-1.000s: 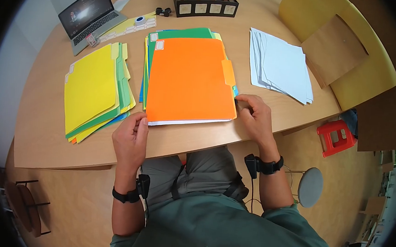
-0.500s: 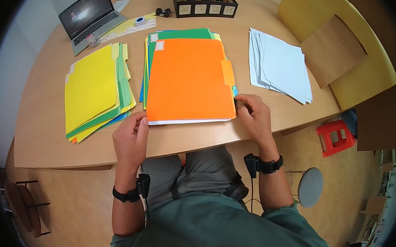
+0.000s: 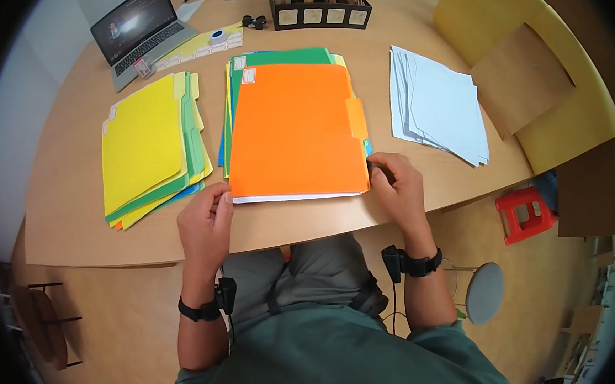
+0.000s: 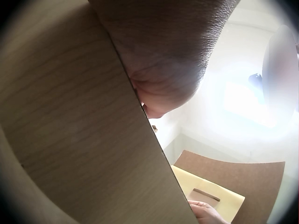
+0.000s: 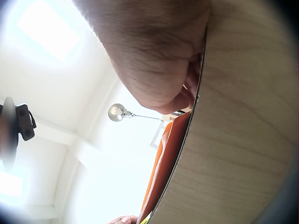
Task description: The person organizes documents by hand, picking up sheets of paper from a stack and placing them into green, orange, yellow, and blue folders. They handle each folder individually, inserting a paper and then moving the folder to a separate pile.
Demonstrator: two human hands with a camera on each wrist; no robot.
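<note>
An orange file folder, with white paper showing along its near edge, lies over a pile with a green folder and others beneath. At its near left corner, my left hand pinches the edge between thumb and curled fingers. My right hand has its fingers curled at the folder's right edge, below the tab; a small dark thing shows at those fingertips, and I cannot tell what it is. In the right wrist view the orange folder is seen edge-on beyond the hand. The table edge hides the left fingertips in the left wrist view.
A stack of yellow and green folders lies at left, loose white sheets at right. Farther back are a laptop, label sheets, a tape roll and a black book rack. A yellow chair stands beyond the right edge.
The head view has tipped slightly, so everything sits a little lower in it. Both hands stay at the same edges of the orange folder.
</note>
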